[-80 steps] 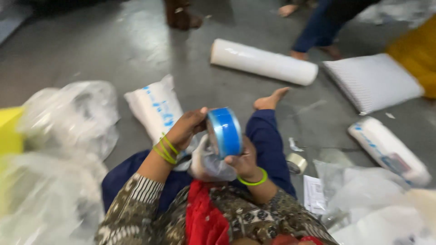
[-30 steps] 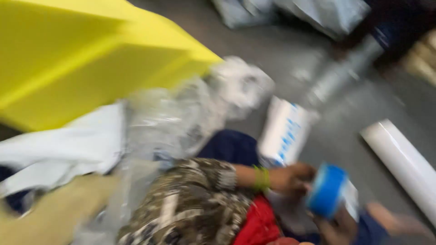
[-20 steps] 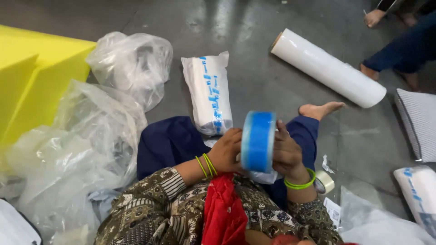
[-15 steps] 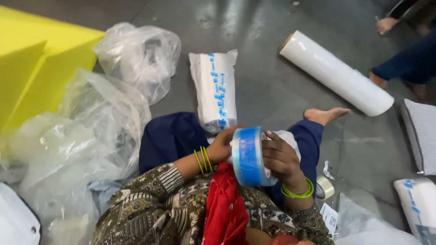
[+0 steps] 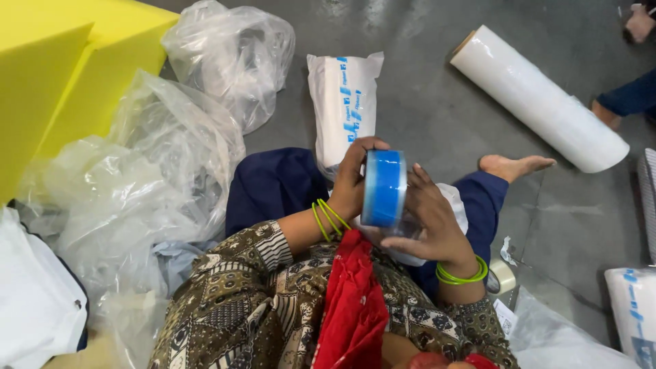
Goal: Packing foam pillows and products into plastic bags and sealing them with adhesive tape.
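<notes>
I sit on the floor with a blue tape roll (image 5: 384, 188) held upright over my lap between both hands. My left hand (image 5: 354, 179) grips its left side, thumb over the top edge. My right hand (image 5: 429, 217) cups its right side with fingers spread along the roll. Under the roll lies a white wrapped package (image 5: 451, 206), mostly hidden by my hands. Green bangles are on both wrists.
A white packet with blue print (image 5: 344, 102) lies just ahead of my knees. A stretch-film roll (image 5: 538, 97) lies at the far right. Clear plastic bags (image 5: 164, 157) and yellow foam blocks (image 5: 61, 75) fill the left. A small tape roll (image 5: 502, 276) and another packet (image 5: 634, 304) lie right. Another person's leg (image 5: 629, 99) is at the right edge.
The camera swung from the left pile back over my lap. The blue tape roll stays in both hands, now turned edge-on and held slightly lower and closer.
</notes>
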